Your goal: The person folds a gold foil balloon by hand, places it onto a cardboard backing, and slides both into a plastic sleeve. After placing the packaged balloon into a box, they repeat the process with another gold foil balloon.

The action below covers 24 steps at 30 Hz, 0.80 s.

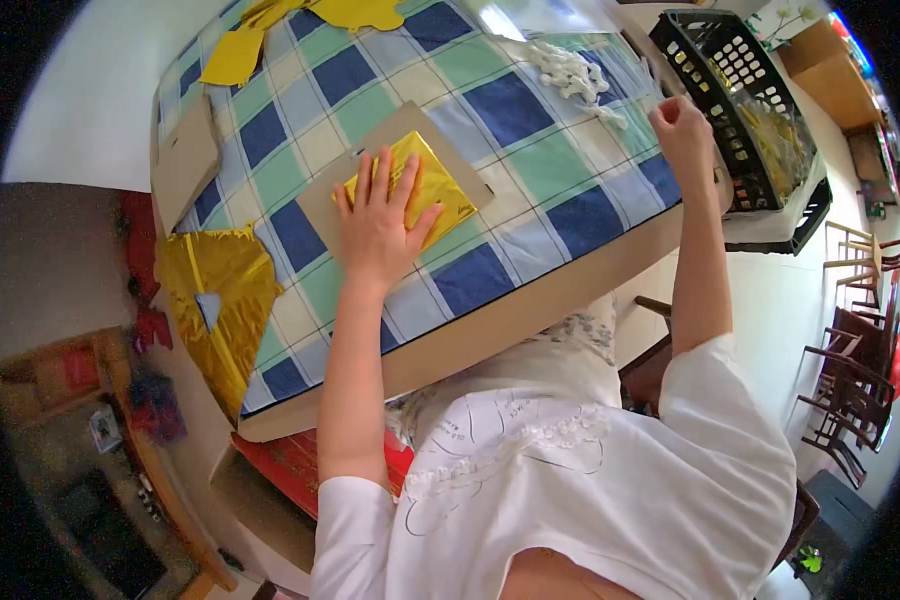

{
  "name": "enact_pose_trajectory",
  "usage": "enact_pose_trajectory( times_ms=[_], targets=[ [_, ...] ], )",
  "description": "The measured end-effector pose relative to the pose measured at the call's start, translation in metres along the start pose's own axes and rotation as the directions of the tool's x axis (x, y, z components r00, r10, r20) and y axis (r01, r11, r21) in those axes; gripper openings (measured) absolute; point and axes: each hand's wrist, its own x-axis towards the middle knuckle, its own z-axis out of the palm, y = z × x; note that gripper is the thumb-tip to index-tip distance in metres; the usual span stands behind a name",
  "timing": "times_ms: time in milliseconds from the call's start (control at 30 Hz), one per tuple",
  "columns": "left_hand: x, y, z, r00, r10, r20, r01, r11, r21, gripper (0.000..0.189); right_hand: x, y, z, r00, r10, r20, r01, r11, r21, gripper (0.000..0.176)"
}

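My left hand [378,215] lies flat with fingers spread on a shiny gold foil packet [440,195]. Beneath the packet is a flat piece of grey-brown cardboard [315,205], set at an angle on the checked cloth. Toward the table's right edge, my right hand [682,140] is raised with its fingers curled together. Whatever it may hold is too small or hidden to make out. A tangled bundle of white string [570,75] lies just left of that hand, and a black plastic crate [735,130] stands to its right.
The table wears a blue, green and white checked cloth [510,105]. Gold foil sheeting [225,300] hangs over the left corner, near another cardboard piece [188,155]. Yellow sheets [235,55] lie at the far side. Clear plastic [540,18] sits beyond the string. Wooden chairs [850,370] stand at right.
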Motion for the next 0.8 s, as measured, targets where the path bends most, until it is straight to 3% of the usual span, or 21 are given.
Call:
enact_pose_trajectory(
  times_ms=[100, 167, 200, 433, 533, 667, 767, 800],
  targets=[
    [-0.001, -0.001, 0.001, 1.000, 0.009, -0.019, -0.010, 0.999, -0.038, 0.064, -0.073, -0.052, -0.009, 0.966, -0.138, 0.219, 0.070, 0.953, 0.294, 0.013],
    [0.000, -0.002, 0.004, 1.000, 0.005, -0.003, -0.005, 1.000, -0.029, 0.064, -0.120, -0.082, -0.011, 0.852, -0.260, 0.454, 0.138, 0.949, 0.284, 0.010],
    [0.000, -0.002, 0.005, 1.000, 0.000, 0.005, 0.000, 1.000, -0.024, 0.065, -0.135, -0.084, -0.005, 0.812, -0.367, 0.453, 0.226, 0.914, 0.336, 0.010],
    [0.000, -0.002, 0.004, 1.000, -0.007, 0.000, 0.007, 0.997, -0.074, 0.064, -0.145, -0.086, 0.007, 0.769, -0.434, 0.469, 0.301, 0.893, 0.333, 0.010],
    [-0.001, -0.002, 0.003, 1.000, -0.011, 0.007, 0.011, 0.998, -0.066, 0.064, -0.144, -0.097, 0.022, 0.803, -0.428, 0.414, 0.286, 0.887, 0.361, 0.010],
    [-0.001, -0.001, 0.002, 1.000, -0.005, 0.016, 0.006, 0.999, -0.032, 0.064, -0.142, -0.130, 0.045, 0.837, -0.425, 0.345, 0.178, 0.808, 0.562, 0.013],
    [0.000, -0.001, -0.001, 1.000, 0.000, 0.017, 0.000, 1.000, -0.015, 0.064, -0.145, -0.135, 0.042, 0.868, -0.329, 0.371, 0.041, 0.793, 0.608, 0.012],
    [0.000, 0.000, -0.001, 1.000, -0.003, 0.019, 0.003, 1.000, -0.018, 0.064, -0.145, -0.131, 0.044, 0.878, -0.363, 0.312, 0.117, 0.795, 0.596, 0.013]
  ],
)
